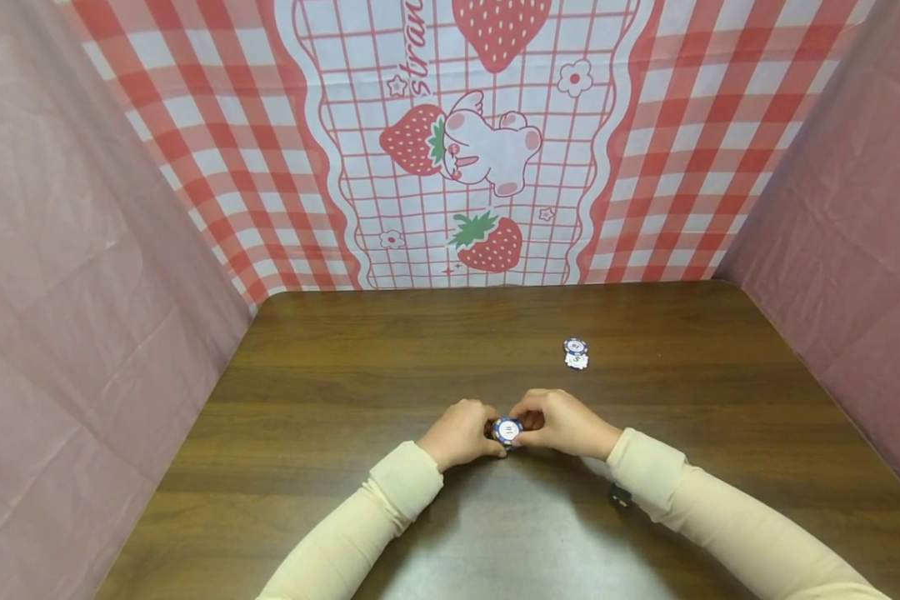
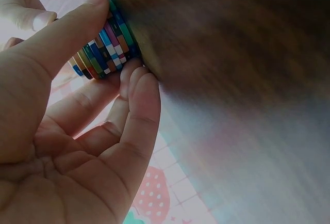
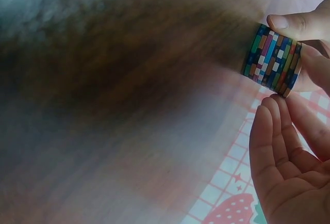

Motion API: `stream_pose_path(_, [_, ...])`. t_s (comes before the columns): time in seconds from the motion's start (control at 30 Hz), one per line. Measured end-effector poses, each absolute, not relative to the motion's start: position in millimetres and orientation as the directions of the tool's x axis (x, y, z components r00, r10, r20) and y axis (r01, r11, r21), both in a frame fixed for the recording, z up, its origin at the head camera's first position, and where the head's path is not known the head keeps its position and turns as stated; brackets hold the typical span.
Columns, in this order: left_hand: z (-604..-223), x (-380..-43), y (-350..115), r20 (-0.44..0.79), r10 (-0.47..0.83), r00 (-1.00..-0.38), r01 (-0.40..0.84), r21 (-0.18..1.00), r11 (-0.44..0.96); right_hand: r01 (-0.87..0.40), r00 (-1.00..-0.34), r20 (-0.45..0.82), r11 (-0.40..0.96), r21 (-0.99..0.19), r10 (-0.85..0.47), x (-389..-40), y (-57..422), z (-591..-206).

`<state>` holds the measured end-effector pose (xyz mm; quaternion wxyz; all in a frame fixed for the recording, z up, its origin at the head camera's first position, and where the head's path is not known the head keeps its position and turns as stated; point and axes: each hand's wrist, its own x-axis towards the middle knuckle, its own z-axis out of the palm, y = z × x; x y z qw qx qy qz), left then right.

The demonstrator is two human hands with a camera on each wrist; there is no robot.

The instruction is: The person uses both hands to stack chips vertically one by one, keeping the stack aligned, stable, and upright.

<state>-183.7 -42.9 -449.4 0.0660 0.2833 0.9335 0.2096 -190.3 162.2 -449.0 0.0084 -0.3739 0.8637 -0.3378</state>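
Note:
A stack of multicoloured poker chips [image 1: 507, 430] stands on the wooden table between both hands, a blue-edged chip marked 10 on top. In the left wrist view, the chips' striped edges [image 2: 105, 48] show many colours. My left hand [image 1: 465, 433] holds the stack from the left, its thumb and fingers curled round the side. From the right, my right hand [image 1: 558, 421] has thumb and fingers bent at the upper chips. The right wrist view shows the stack [image 3: 272, 60] with fingertips of both hands touching it.
Beyond the right hand, a blue-edged chip [image 1: 576, 345] overlaps a white chip [image 1: 577, 361] on the wooden table [image 1: 330, 358]. A strawberry-patterned cloth [image 1: 487, 150] hangs behind the table's far edge. Pink fabric [image 1: 82, 250] borders both sides. Under the right cuff is a small black object [image 1: 620, 497].

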Motion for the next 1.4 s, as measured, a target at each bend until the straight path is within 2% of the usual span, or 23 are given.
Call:
stream_pose_path(0.37, [-449, -183, -43, -0.011, 0.552, -0.834, 0.493, 0.438, 0.752, -0.596, -0.766, 0.242, 0.515, -0.616, -0.596, -194, 167, -439])
stream_pose_path(0.67, [-448, -183, -43, -0.009, 0.548, -0.837, 0.492, 0.425, 0.760, -0.513, -0.852, 0.306, 0.562, -0.649, -0.425, -203, 178, -426])
stream_pose_path(0.87, [-448, -183, -42, -0.016, 0.545, -0.838, 0.488, 0.424, 0.763, -0.433, -0.901, 0.305, 0.587, -0.684, -0.309, -216, 189, -420])
stream_pose_path(1.13, [-447, -183, -42, -0.013, 0.542, -0.840, 0.487, 0.424, 0.764, -0.344, -0.938, 0.288, 0.644, -0.683, -0.194, -239, 213, -421])
stream_pose_path(1.4, [-448, -182, -42, -0.015, 0.540, -0.842, 0.484, 0.422, 0.766, -0.279, -0.959, 0.241, 0.652, -0.705, -0.149, -254, 227, -426])
